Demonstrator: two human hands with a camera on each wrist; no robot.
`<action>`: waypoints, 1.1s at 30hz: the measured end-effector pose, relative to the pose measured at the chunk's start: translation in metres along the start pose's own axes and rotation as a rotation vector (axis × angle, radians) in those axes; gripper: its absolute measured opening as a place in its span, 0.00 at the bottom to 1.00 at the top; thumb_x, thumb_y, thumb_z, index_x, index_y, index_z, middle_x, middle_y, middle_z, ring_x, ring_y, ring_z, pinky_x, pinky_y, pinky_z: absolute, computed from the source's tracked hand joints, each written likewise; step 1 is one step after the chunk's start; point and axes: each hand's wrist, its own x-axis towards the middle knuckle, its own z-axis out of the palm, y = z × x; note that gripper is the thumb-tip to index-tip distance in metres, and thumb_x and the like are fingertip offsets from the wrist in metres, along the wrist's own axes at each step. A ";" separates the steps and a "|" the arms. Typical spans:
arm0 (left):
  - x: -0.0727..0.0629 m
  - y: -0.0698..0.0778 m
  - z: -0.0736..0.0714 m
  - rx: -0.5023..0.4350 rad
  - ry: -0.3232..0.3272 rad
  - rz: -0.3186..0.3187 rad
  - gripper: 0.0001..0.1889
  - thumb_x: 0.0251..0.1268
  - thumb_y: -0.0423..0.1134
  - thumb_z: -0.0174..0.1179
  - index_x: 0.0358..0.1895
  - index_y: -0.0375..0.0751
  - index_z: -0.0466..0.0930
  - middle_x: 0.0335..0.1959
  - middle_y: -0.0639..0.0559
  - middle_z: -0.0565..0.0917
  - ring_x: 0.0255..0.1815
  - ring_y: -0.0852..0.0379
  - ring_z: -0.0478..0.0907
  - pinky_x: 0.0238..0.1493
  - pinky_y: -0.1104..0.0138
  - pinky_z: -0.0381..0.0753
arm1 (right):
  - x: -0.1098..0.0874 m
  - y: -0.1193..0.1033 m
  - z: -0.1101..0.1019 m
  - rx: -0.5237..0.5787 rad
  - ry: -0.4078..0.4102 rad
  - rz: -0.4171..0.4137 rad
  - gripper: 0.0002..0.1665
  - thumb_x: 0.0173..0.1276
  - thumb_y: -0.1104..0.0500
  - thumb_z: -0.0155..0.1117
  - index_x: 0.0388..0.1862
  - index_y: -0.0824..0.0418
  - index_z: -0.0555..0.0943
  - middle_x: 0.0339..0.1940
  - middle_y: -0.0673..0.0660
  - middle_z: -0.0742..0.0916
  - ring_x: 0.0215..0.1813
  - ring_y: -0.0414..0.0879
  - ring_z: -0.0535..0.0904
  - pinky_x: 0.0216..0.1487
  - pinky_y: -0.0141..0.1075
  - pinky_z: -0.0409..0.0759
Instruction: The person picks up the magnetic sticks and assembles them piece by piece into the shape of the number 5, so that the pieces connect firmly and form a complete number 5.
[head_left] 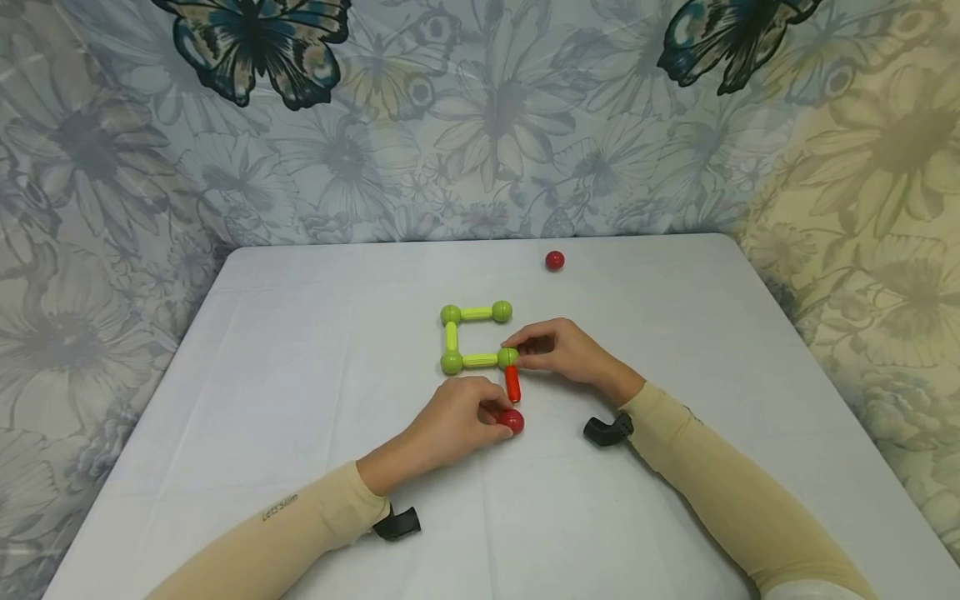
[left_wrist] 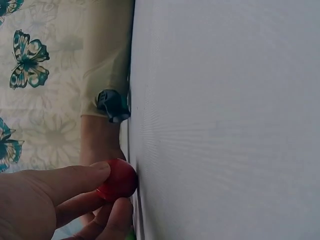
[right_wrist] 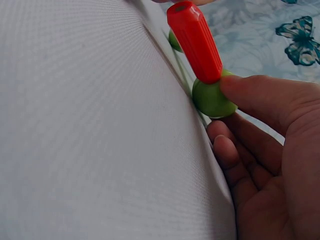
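My left hand (head_left: pixel 453 421) pinches a red ball (head_left: pixel 512 422) between thumb and fingers, low over the white table; the left wrist view shows the same red ball (left_wrist: pixel 120 180) at the fingertips. With thumb and fingers, my right hand (head_left: pixel 566 354) holds a green ball (head_left: pixel 507 357) at the near right corner of a joined shape. From this ball a red rod (head_left: pixel 513 385) points towards me, its free end just short of the red ball. Three yellow-green rods (head_left: pixel 480 361) and green balls (head_left: pixel 450 315) make up a three-sided square, its right side lacking a rod.
Another red ball (head_left: pixel 554 261) lies near the far edge of the white-covered table (head_left: pixel 337 292). Behind it hangs a flowered cloth (head_left: pixel 487 150) with butterfly figures. Each sleeve carries a black wrist mount (head_left: pixel 607 431).
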 end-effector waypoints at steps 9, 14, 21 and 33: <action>0.003 0.003 0.001 0.055 0.007 0.036 0.11 0.65 0.33 0.79 0.49 0.44 0.92 0.38 0.59 0.86 0.39 0.64 0.84 0.42 0.70 0.84 | 0.000 0.000 0.001 -0.003 -0.004 0.004 0.17 0.70 0.63 0.80 0.56 0.55 0.93 0.46 0.50 0.92 0.47 0.50 0.83 0.51 0.35 0.81; 0.005 0.002 0.003 0.066 0.010 0.054 0.11 0.65 0.32 0.79 0.49 0.45 0.93 0.39 0.57 0.85 0.39 0.63 0.85 0.43 0.70 0.84 | 0.001 0.002 0.000 -0.002 -0.002 -0.010 0.17 0.70 0.64 0.80 0.56 0.55 0.93 0.46 0.50 0.92 0.46 0.50 0.83 0.50 0.35 0.81; 0.007 0.002 0.002 0.068 0.018 0.064 0.11 0.65 0.31 0.79 0.49 0.43 0.92 0.39 0.56 0.85 0.40 0.61 0.85 0.43 0.69 0.84 | 0.000 0.002 0.000 0.017 -0.009 -0.033 0.17 0.70 0.65 0.80 0.56 0.55 0.93 0.46 0.51 0.92 0.46 0.51 0.83 0.49 0.35 0.80; 0.010 0.000 0.002 0.048 0.004 0.050 0.11 0.65 0.32 0.79 0.49 0.42 0.92 0.38 0.56 0.87 0.39 0.63 0.84 0.43 0.69 0.84 | 0.001 0.004 0.001 0.023 -0.010 -0.031 0.17 0.70 0.65 0.79 0.57 0.57 0.92 0.47 0.51 0.92 0.47 0.51 0.83 0.51 0.35 0.81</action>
